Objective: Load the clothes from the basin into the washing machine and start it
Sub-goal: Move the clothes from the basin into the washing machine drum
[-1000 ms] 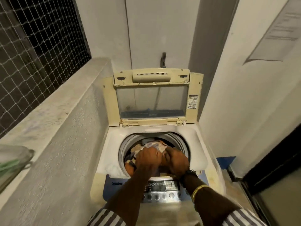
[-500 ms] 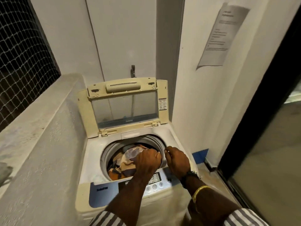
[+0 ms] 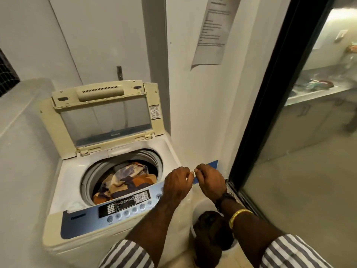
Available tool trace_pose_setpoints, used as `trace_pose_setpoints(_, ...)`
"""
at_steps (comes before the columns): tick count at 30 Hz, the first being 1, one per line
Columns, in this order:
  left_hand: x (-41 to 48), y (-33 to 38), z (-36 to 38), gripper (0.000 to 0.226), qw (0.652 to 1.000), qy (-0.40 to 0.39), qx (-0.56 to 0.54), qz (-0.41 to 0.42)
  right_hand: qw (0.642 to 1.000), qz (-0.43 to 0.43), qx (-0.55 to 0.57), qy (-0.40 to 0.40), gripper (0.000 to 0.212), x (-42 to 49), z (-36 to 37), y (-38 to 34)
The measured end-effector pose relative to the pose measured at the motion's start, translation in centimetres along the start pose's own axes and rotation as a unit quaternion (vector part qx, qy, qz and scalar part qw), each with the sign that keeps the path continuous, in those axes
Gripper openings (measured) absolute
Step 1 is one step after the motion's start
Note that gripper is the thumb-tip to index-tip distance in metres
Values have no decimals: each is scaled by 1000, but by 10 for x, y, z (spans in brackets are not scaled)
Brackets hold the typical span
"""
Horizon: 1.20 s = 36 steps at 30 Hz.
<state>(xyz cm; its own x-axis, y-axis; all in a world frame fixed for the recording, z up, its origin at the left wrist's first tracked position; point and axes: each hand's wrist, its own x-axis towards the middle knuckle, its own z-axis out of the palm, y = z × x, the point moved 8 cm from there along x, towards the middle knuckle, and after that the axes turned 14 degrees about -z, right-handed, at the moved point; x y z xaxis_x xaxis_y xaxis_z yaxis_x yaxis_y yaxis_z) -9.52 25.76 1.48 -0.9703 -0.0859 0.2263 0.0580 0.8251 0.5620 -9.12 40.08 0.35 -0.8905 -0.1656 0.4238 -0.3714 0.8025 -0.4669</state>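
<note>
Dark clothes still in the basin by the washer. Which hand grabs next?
Right, likely. The right hand hangs empty, nearest the basin and its dark clothes; the left hand sits over the control panel end, farther off.

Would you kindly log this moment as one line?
lid open; clothes in drum; left hand, right hand empty; basin holds dark garment
</note>
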Motion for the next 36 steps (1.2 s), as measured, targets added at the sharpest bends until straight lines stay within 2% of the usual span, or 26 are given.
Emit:
trace_pose_setpoints(4,-14,24,27,32,1000,-15,-1,3,1000,-14,8,7,41,-15,-24,27)
trace_pose_setpoints(9,-29,53,45,22,997,-34,-56,30,1000,-6,5,6,28,-32,-42,55)
trace_pose_setpoints(16,-47,74,71,33,994,-64,-82,15,999,31,4,-10,31,-58,-52,96)
trace_pose_setpoints(20,-50,72,93,31,991,-103,-83,-10,998,58,7,-15,32,-70,-46,113)
trace_pose_setpoints(27,-42,58,136,39,978,-193,-59,-45,992,121,16,-34,34,-85,-29,137)
trace_pose_setpoints(36,-21,35,185,37,940,-309,-80,-123,972,229,5,-44,33,-93,0,165)
